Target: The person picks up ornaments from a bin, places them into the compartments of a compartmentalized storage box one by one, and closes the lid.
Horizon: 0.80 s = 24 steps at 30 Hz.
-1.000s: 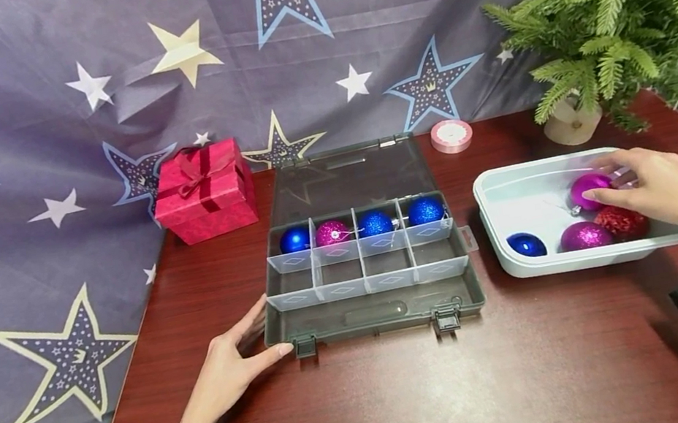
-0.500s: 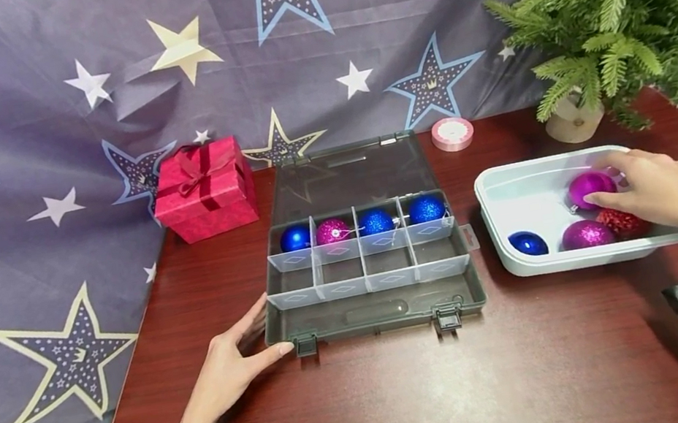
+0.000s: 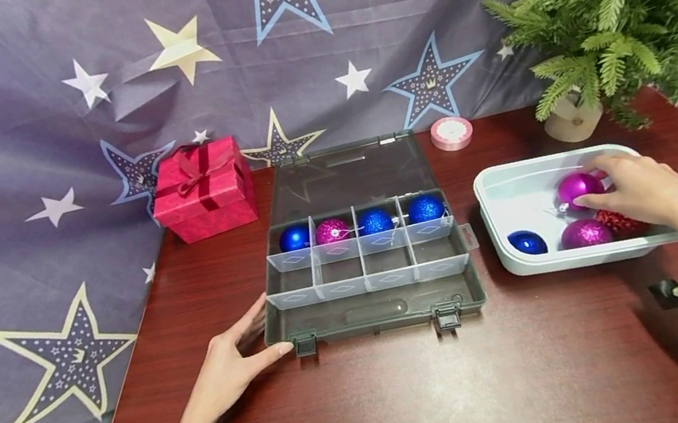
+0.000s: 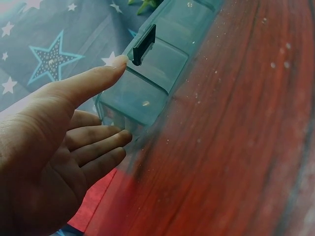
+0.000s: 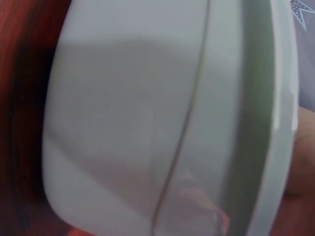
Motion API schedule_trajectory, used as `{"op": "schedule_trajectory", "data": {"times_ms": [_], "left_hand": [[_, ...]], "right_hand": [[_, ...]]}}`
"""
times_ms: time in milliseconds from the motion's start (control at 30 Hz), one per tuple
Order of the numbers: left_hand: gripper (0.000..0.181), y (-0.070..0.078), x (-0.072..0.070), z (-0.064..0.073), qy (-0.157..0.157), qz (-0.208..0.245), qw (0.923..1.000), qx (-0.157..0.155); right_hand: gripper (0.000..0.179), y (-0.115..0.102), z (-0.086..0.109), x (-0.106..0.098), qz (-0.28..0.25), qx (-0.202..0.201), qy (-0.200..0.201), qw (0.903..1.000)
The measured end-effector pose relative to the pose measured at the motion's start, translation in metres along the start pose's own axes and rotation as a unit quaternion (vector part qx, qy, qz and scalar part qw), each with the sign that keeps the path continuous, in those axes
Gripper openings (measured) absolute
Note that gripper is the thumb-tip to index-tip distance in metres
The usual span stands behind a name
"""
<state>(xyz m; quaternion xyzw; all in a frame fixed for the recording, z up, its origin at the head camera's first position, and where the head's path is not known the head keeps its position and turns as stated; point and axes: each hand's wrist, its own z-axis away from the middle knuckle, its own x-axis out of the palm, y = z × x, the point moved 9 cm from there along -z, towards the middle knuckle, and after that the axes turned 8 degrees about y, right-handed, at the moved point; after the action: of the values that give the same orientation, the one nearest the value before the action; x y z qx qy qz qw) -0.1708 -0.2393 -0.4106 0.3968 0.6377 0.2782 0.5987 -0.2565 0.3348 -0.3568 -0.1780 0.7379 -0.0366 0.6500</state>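
Observation:
In the head view my right hand [image 3: 649,192] holds a shiny magenta Christmas ball [image 3: 579,190] between thumb and fingers, inside a white plastic tub [image 3: 510,178]. Beneath the hand a red Christmas ball [image 3: 617,222] is partly covered; a glittery magenta ball [image 3: 585,233] and a shiny blue ball [image 3: 527,242] lie along the tub's near side. My left hand [image 3: 225,377] rests at the front left corner of an open divided box [image 3: 373,321], fingers straight along its side, thumb by a latch. Three blue balls and a pink one fill its back row. The right wrist view shows mainly the tub's outer wall [image 5: 128,123].
Behind the box its see-through lid [image 3: 350,176] is folded back. A red gift box [image 3: 203,192] stands at back left, a pink ribbon roll [image 3: 452,134] at the back. A small fir tree [image 3: 616,27] on a wooden base leans over the tub's far side.
My right hand has shifted a little to the left inside the tub, bringing the shiny magenta ball along. The left hand and the divided box stay where they were.

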Motion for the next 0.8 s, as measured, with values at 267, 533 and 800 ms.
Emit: {"op": "schedule_trajectory", "data": {"times_ms": [267,533,800], "left_hand": [[0.083,0.000,0.000,0.000,0.000,0.006,1.0000,0.005],[0.083,0.000,0.000,0.001,-0.001,0.014,0.9999,0.008],[0.083,0.000,0.000,0.000,0.000,0.012,0.9999,0.006]], "right_hand": [[0.050,0.002,-0.002,0.006,-0.011,-0.013,0.008,0.9998],[0.051,0.001,-0.003,0.009,-0.015,-0.021,0.012,0.9996],[0.047,-0.009,-0.002,0.006,-0.031,-0.048,0.029,0.9979]]}}
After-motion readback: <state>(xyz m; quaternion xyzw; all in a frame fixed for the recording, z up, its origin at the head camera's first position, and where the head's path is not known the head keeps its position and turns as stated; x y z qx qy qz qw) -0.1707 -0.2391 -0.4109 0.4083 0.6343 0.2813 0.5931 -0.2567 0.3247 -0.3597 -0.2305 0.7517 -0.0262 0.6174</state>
